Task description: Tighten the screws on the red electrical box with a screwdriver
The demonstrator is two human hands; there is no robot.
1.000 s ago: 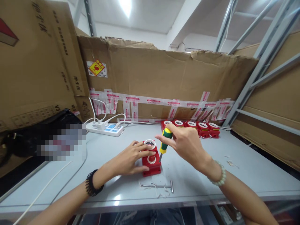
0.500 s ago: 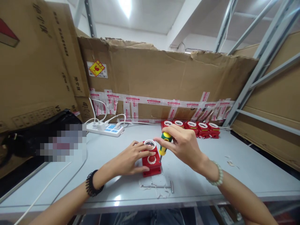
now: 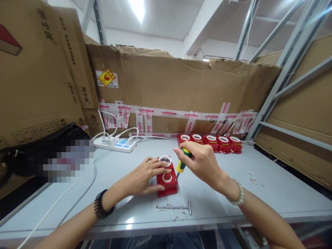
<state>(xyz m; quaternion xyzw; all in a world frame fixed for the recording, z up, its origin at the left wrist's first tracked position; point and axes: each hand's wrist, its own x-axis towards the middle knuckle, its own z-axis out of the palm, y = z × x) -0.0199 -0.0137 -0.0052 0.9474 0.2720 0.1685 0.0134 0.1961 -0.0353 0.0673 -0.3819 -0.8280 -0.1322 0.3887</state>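
Note:
On the table in front of me lies a red box-shaped housing [image 3: 169, 186] with a white ring at its far end and a pale ring on its nearer part. My left hand [image 3: 145, 175] grips it from the left, fingers across the top and thumb along the near left side. A screwdriver [image 3: 184, 160] with a green and yellow handle is in my right hand [image 3: 203, 160], the fingers wrapped round the handle. Its shaft slants down to the housing's right edge, where the tip meets a corner. Closer to me rests a metal T-handle tool [image 3: 178, 207] among white scraps.
Several similar red housings [image 3: 211, 142] with white rings stand in a row at the back right. A white power strip [image 3: 116, 144] with plugs sits at the back left, beside a black bag [image 3: 59, 138]. Cardboard [image 3: 166, 83] walls off the table's rear.
My right hand has turned slightly and the screwdriver handle leans a little more to the right. My left hand keeps its hold on the red housing. The view has shifted slightly.

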